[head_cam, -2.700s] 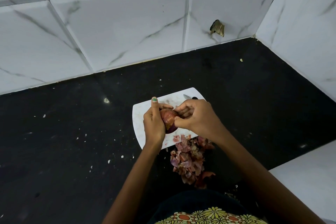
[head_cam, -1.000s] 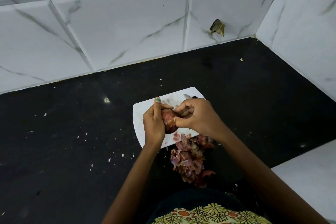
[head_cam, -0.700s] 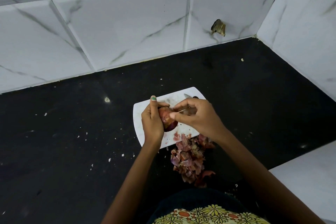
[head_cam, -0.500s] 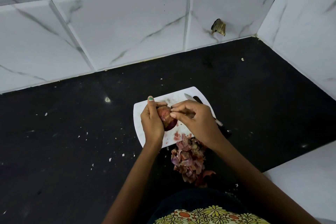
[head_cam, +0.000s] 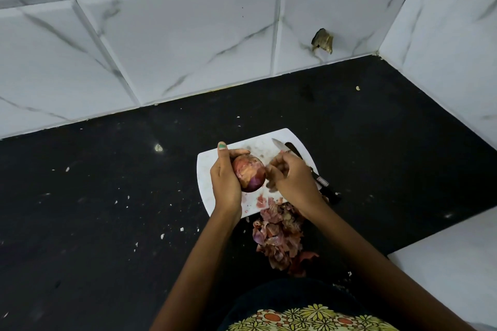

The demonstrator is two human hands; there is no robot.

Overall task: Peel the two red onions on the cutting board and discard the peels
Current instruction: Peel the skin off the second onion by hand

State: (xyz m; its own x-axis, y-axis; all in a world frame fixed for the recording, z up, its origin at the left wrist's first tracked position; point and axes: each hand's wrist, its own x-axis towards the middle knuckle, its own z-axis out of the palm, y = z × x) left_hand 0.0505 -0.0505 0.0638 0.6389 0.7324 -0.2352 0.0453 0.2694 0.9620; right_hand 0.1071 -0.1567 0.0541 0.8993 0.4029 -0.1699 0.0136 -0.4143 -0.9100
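Left hand [head_cam: 226,183] grips onion [head_cam: 248,173] | right hand [head_cam: 291,179] curled, blurred, contents unclear

Your cutting board [head_cam: 212,169] lay on the counter [head_cam: 107,196] before the tiled wall [head_cam: 161,35]. Above it, your left hand [head_cam: 225,183] held the onion [head_cam: 249,173], with your right hand [head_cam: 291,179] just to its right. The knife [head_cam: 309,169] lay along the board's right edge, behind that hand. The peels [head_cam: 279,239] sat heaped on the counter at the board's near edge.
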